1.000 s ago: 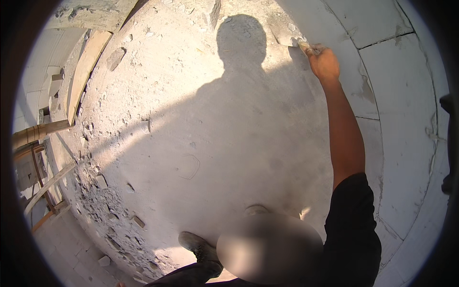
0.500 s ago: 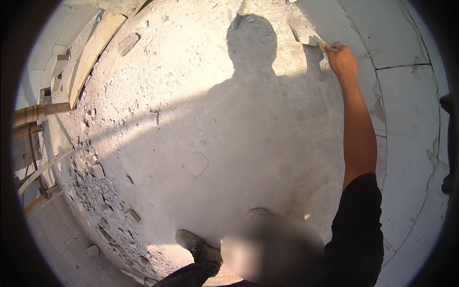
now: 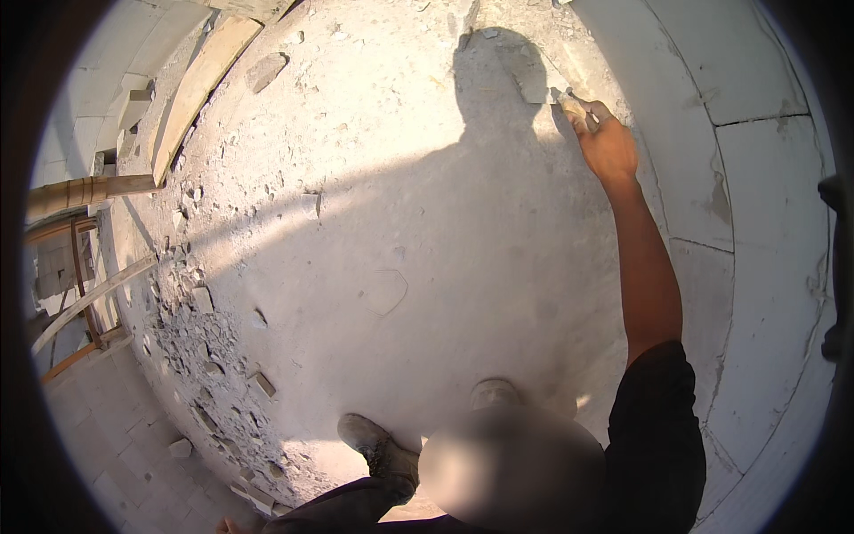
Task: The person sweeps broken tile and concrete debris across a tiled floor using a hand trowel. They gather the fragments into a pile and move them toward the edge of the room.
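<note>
My right arm reaches far forward along the wall on the right, and my right hand is closed round the handle of what looks like a putty knife. Its broad, pale flat blade points away to the left, over the sunlit floor, and partly blends with the bright ground and the head's shadow. Only a bit of my left hand shows at the lower edge, beside my dark trouser leg; its fingers are mostly cut off.
A pale block wall with rough joints runs along the right. Rubble lies strewn over the dusty concrete floor at left. Boards and a timber piece stand by the left wall. My boots are below.
My right hand and the putty knife have moved left, away from the wall, and slightly nearer. The view has shifted a little, and part of my left hand has come in at the bottom.
</note>
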`<state>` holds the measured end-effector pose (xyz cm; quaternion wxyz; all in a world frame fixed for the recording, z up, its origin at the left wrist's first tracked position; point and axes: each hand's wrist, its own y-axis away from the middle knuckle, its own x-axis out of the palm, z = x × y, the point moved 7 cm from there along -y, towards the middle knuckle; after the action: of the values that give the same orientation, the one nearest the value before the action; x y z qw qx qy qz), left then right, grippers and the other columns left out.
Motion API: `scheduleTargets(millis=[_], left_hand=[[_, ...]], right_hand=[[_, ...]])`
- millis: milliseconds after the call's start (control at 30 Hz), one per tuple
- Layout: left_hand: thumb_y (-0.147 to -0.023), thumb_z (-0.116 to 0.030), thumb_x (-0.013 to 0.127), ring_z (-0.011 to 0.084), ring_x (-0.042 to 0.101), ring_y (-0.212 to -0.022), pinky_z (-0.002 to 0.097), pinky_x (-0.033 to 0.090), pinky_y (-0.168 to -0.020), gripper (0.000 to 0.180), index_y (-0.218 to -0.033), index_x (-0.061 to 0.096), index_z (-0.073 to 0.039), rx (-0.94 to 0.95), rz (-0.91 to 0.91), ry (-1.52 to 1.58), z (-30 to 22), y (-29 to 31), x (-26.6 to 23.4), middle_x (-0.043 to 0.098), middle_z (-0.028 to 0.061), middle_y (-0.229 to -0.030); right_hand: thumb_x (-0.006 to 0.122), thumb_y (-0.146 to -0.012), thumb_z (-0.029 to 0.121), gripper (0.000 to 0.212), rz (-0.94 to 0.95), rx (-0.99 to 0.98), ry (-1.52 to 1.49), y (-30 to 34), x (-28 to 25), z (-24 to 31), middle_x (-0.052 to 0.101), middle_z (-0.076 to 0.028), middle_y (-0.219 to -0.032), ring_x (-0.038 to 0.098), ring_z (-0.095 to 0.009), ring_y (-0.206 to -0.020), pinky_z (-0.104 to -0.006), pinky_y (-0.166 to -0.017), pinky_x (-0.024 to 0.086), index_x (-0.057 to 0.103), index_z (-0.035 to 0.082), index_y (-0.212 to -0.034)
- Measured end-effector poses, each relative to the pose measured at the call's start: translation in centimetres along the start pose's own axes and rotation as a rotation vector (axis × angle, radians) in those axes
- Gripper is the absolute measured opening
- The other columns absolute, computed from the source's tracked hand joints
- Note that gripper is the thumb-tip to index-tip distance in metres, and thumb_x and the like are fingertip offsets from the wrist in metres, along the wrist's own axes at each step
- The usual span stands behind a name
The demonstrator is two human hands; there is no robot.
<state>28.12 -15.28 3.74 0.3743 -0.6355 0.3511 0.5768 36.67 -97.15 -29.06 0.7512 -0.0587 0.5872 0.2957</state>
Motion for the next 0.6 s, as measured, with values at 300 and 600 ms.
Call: scheduleTargets(millis=[300,600], left_hand=[[-0.101,-0.033,0.063,0.0233,0.066,-0.079,0.0367,0.053,-0.070,0.039,-0.119,0.066,0.001,0.051,0.017,-0.135,-1.5,0.5,-0.3,0.071,0.0137,-0.090],[-0.100,-0.033,0.064,0.0245,0.064,-0.082,0.0393,0.051,-0.074,0.042,-0.125,0.062,0.001,0.188,0.012,-0.098,3.8,0.1,-1.4,0.070,0.0134,-0.093]], right_hand=[[0.067,-0.090,0.043,0.059,-0.311,-0.210,-0.100,-2.7,1.3,-3.6,0.071,-0.018,-0.118,0.068,-0.037,-0.108,-0.0458,-0.094,0.051,0.058,0.011,-0.138],[0.069,-0.087,0.042,0.053,-0.077,-0.052,-0.260,-13.9,6.8,6.8,0.071,-0.019,-0.115,0.069,-0.035,-0.105,-0.0425,-0.091,0.055,0.066,0.012,-0.130]])
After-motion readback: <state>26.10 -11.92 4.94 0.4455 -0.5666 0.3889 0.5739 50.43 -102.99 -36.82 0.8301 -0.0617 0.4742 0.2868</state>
